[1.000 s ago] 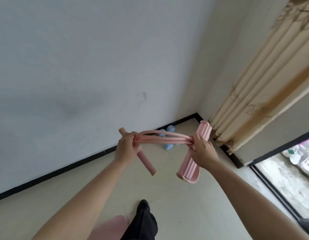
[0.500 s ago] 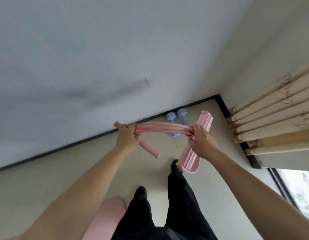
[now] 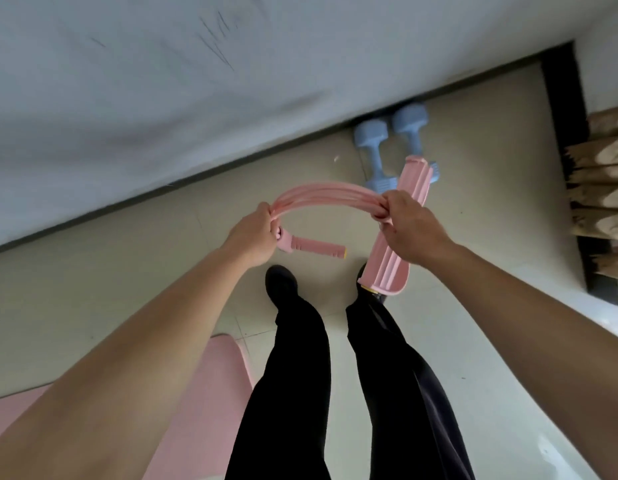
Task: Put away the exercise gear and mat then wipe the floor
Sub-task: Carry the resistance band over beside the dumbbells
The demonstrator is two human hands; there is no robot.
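Note:
I hold a pink pedal resistance band point(image 3: 326, 195) in the air in front of me. My left hand point(image 3: 252, 237) grips the tubes at the end with the pink foam handle point(image 3: 314, 247), which sticks out to the right. My right hand point(image 3: 409, 230) grips the other end of the tubes against the ribbed pink foot pedal point(image 3: 392, 268). The tubes arch slack between the hands. Two blue dumbbells point(image 3: 390, 147) lie on the floor by the wall, partly behind the pedal. A pink exercise mat point(image 3: 210, 382) lies at the lower left.
My legs in black trousers and black shoes point(image 3: 281, 282) stand on the beige tile floor point(image 3: 491, 202). A grey-white wall point(image 3: 162, 81) with a dark baseboard runs across the top. A beige curtain point(image 3: 601, 188) hangs at the right, in the room's corner.
The view has tilted down toward the floor. My hands have come closer together, so the tubes now arch upward instead of stretching straight. The dumbbells show more fully.

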